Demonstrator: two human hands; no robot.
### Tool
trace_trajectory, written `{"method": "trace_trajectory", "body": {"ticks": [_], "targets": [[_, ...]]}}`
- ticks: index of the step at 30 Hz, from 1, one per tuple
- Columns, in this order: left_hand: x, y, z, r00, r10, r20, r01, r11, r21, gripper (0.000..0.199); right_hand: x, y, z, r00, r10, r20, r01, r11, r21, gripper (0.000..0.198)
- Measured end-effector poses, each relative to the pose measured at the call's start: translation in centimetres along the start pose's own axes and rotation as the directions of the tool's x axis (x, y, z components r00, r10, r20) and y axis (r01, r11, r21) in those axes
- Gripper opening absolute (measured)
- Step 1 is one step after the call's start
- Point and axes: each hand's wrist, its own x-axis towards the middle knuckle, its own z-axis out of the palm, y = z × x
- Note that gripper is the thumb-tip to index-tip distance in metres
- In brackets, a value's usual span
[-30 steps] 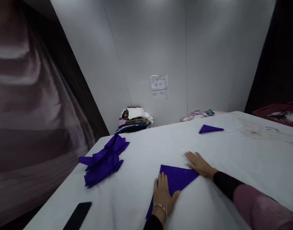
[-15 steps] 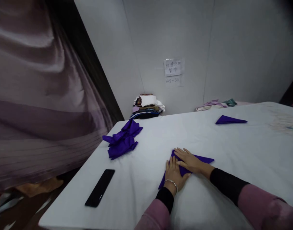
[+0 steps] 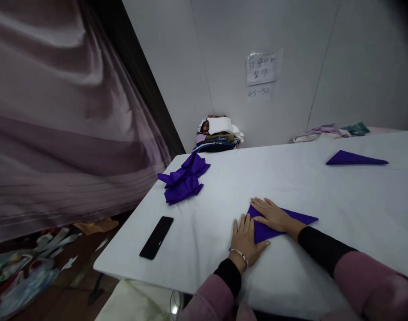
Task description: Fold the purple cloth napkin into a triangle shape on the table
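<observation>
Purple cloth (image 3: 262, 231) (beneath both hands (image 3: 246, 240))

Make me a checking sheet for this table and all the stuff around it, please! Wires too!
Surface: white table, faintly creased.
Job's things: near purple cloth, folded roughly triangular; far purple cloth, also folded, farther right; crumpled purple fabric toward the left.
Clutter: black phone lying flat near the left edge; jumbled heap on the floor.
Hands: left hand and right hand both spread on the near purple cloth.
Cables: nothing seen.
Surroundings: fabric stack beyond the table; handwritten sign on the grey wall; mauve curtain at left.
</observation>
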Motion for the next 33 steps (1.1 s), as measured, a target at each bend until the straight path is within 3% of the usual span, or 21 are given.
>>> {"method": "trace_trajectory", "body": {"ticks": [6,10,12,16,22,27,33], "targets": [[-5.3,-3.5,-0.9,0.99,-0.143,-0.019,0.143,0.99,-0.005,0.081,-0.1,0.4,0.3,1.0,-0.006,-0.001,0.006,0.999,-0.038,0.069],[-8.4,-5.5,-1.5,0.944,-0.321,-0.078,0.318,0.947,-0.051,0.068,-0.1,0.6,0.5,1.0,0.016,0.019,-0.015,0.998,-0.057,0.071],[-9.4,-5.8,-1.5,0.925,-0.362,-0.11,0.351,0.93,-0.108,0.058,-0.1,0.7,0.6,0.999,0.022,0.025,-0.02,0.997,-0.071,0.071],[-9.9,-4.9,-1.1,0.907,-0.37,-0.202,0.318,0.915,-0.249,0.032,-0.1,0.7,0.7,0.998,0.035,0.047,-0.031,0.996,-0.089,0.074],[-8.4,-3.4,-0.4,0.898,-0.366,-0.245,0.271,0.897,-0.349,0.02,-0.1,1.0,1.3,1.0,0.023,0.01,-0.022,0.999,-0.046,0.072],[-7.6,-3.7,0.1,0.893,-0.368,-0.26,0.245,0.881,-0.405,0.018,0.0,1.6,2.1,1.0,0.02,-0.022,-0.021,1.0,-0.022,0.071],[-7.7,-4.5,0.5,0.906,-0.319,-0.276,0.142,0.846,-0.513,0.029,0.1,1.9,2.6,1.0,0.02,-0.019,-0.02,1.0,0.017,0.072]]}}
